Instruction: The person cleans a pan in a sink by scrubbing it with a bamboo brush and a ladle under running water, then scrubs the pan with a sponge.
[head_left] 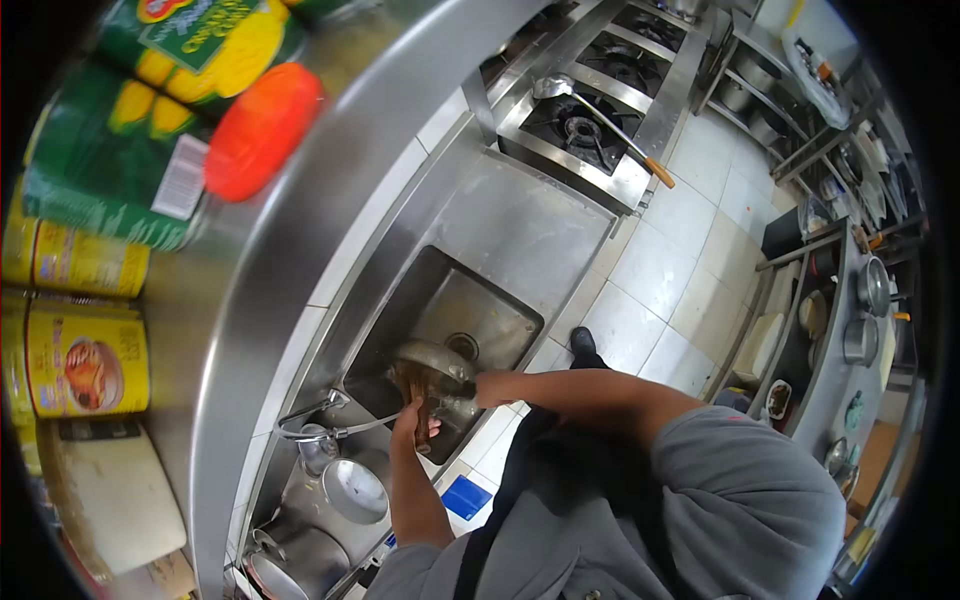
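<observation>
Over the steel sink (500,305) hangs a round metal pan (432,355), tilted, beside the drain. My right hand (497,389) is closed round its dark handle at the sink's front edge. In my left hand (425,422), fingers wrapped round it, is a brown bundle-like brush (415,385) whose far end reaches into the pan. A thin faucet spout (350,431) runs from the wall side toward my left hand. Water or wet metal shines below the pan; which of the two is too blurred to tell.
Left of the sink stand a white-lined bowl (355,490) and a large pot (300,565). A ladle (610,125) lies across the stove (575,130). Cans (88,360) and a red lid (262,132) sit on the upper shelf (270,240). Shelves with pans line the right.
</observation>
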